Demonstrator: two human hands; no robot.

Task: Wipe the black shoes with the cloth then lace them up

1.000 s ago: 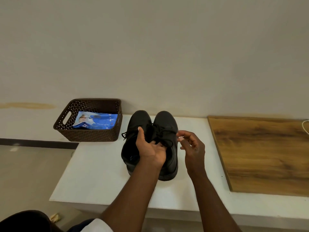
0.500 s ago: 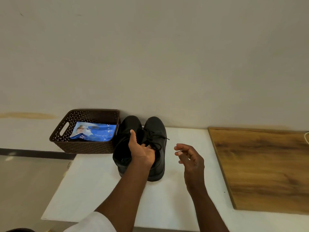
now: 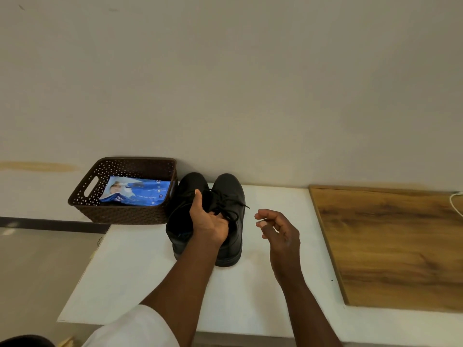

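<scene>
Two black shoes stand side by side on the white table (image 3: 140, 284), toes to the wall: the left shoe (image 3: 179, 221) and the right shoe (image 3: 231, 191). My left hand (image 3: 209, 221) grips both where their inner sides meet, thumb on the left shoe, fingers tucked into the right one. A tied black lace (image 3: 231, 211) lies on the right shoe. My right hand (image 3: 278, 231) hovers just right of the shoes, fingers loosely curled, holding nothing. No cloth is visible on the table.
A brown woven basket (image 3: 125, 214) stands at the table's back left, touching the left shoe, with a blue wipes packet (image 3: 136, 192) inside. A wooden board (image 3: 390, 244) covers the table's right side. A white cable (image 3: 454, 200) shows at the far right edge.
My left hand has slid the pair of shoes left, up against the basket. My right hand has let go of the lace and drawn away to the right.
</scene>
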